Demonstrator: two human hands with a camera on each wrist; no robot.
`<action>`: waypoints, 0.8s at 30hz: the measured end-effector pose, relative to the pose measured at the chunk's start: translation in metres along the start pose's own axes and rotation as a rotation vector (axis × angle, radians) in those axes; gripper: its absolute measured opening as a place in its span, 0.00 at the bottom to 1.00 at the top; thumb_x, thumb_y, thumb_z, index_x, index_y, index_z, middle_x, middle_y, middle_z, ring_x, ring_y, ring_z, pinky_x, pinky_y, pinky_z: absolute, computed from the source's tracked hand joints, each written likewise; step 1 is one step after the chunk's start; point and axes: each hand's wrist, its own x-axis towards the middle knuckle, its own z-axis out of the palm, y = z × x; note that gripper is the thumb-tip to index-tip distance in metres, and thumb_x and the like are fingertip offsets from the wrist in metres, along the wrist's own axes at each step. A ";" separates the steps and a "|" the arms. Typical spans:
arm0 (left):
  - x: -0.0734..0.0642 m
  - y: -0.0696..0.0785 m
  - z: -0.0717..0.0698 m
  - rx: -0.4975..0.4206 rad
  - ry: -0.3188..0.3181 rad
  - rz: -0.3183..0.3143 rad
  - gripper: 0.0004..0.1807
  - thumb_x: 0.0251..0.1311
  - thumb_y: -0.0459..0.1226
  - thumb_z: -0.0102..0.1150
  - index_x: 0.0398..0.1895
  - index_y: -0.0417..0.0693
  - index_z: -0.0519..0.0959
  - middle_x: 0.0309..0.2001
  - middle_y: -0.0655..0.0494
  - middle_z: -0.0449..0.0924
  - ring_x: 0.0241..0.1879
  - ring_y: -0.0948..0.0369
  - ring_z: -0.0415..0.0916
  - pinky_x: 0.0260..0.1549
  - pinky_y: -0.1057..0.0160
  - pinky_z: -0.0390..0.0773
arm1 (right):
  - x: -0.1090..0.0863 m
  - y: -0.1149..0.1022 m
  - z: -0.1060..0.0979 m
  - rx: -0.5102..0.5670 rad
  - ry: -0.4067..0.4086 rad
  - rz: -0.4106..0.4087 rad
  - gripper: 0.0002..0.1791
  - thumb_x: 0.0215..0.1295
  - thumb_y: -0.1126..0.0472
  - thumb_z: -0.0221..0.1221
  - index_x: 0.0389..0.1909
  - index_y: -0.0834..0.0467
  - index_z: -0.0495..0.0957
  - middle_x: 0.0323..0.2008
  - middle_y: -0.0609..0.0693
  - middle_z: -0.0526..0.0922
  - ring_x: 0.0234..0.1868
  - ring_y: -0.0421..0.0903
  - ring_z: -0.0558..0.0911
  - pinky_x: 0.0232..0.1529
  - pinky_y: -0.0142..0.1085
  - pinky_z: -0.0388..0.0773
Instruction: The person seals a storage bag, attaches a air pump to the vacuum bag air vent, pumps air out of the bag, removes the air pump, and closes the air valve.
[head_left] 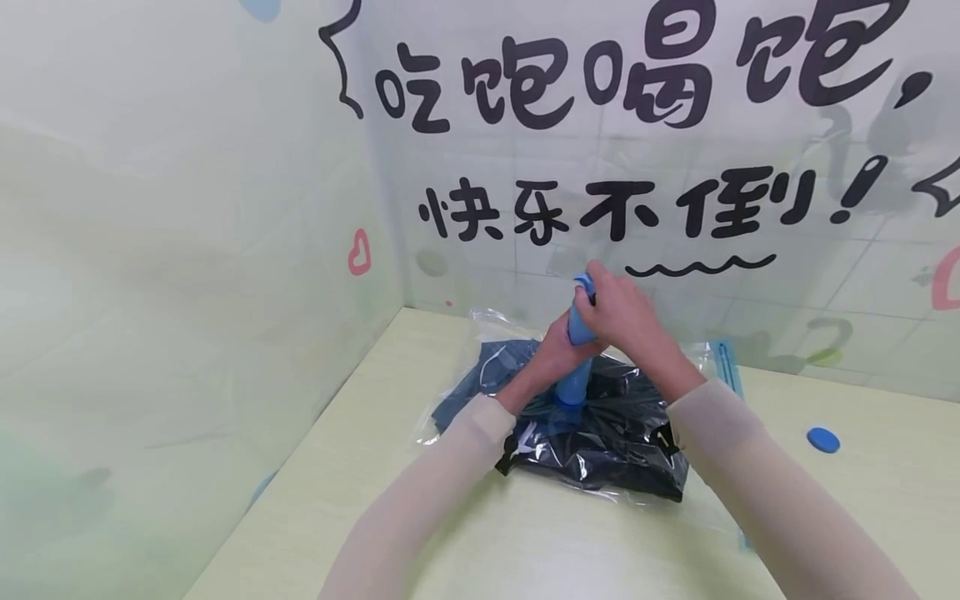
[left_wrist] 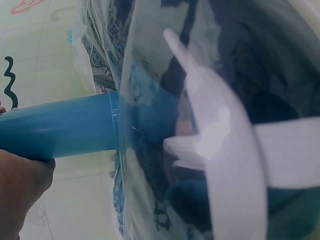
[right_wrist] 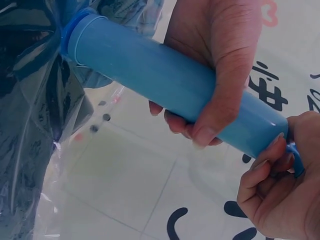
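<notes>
A blue hand pump stands nearly upright on a clear plastic storage bag packed with dark folded cloth. My left hand grips the pump's barrel around its middle; thumb and fingers wrap it in the right wrist view, where the left hand shows large. At the top, my right hand has its fingers curled round the pump's handle. The handle sits close to the barrel's end, mostly covered by the right hand. The barrel's lower end meets the bag's surface, which is drawn into creases there.
On the pale table, a round blue cap lies right of the bag. A blue zip strip runs along the bag's right edge. Printed wall sheeting stands close behind, and another covers the left side. White straps show through the plastic.
</notes>
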 end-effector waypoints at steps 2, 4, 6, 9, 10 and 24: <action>0.001 0.000 -0.001 0.011 -0.005 -0.004 0.37 0.69 0.33 0.63 0.78 0.48 0.60 0.65 0.51 0.72 0.59 0.61 0.72 0.54 0.61 0.75 | 0.000 0.003 0.001 0.023 0.017 -0.017 0.12 0.77 0.56 0.52 0.36 0.58 0.64 0.23 0.54 0.64 0.24 0.55 0.69 0.25 0.45 0.64; 0.002 0.000 -0.001 0.041 -0.007 -0.006 0.36 0.68 0.34 0.63 0.77 0.47 0.61 0.65 0.51 0.73 0.58 0.61 0.73 0.53 0.62 0.75 | 0.001 0.006 0.002 0.042 0.044 -0.034 0.14 0.77 0.55 0.54 0.34 0.58 0.64 0.23 0.53 0.63 0.24 0.54 0.68 0.26 0.44 0.63; 0.002 0.000 -0.003 0.081 -0.005 -0.008 0.35 0.68 0.36 0.64 0.76 0.47 0.63 0.63 0.50 0.74 0.56 0.61 0.74 0.52 0.62 0.75 | 0.001 0.009 0.004 0.056 0.071 -0.047 0.15 0.76 0.55 0.55 0.32 0.57 0.64 0.23 0.53 0.62 0.24 0.54 0.67 0.26 0.43 0.62; 0.001 -0.002 -0.007 0.132 0.003 -0.008 0.34 0.67 0.37 0.64 0.75 0.47 0.65 0.61 0.51 0.76 0.53 0.60 0.75 0.51 0.62 0.75 | 0.003 0.009 0.007 0.066 0.092 -0.052 0.13 0.73 0.59 0.54 0.30 0.57 0.63 0.22 0.51 0.59 0.23 0.53 0.65 0.25 0.43 0.61; 0.000 -0.002 -0.008 0.136 0.005 -0.008 0.34 0.67 0.37 0.64 0.75 0.47 0.65 0.61 0.51 0.76 0.53 0.59 0.75 0.51 0.61 0.75 | 0.003 0.009 0.008 0.069 0.093 -0.054 0.12 0.72 0.60 0.54 0.30 0.56 0.62 0.22 0.50 0.58 0.23 0.52 0.64 0.25 0.42 0.60; -0.001 0.000 -0.010 0.018 0.053 -0.030 0.25 0.64 0.33 0.66 0.64 0.40 0.73 0.49 0.45 0.80 0.44 0.58 0.78 0.46 0.59 0.77 | 0.035 0.000 -0.034 0.035 0.019 -0.307 0.13 0.69 0.66 0.56 0.27 0.56 0.63 0.20 0.47 0.59 0.20 0.47 0.61 0.23 0.39 0.60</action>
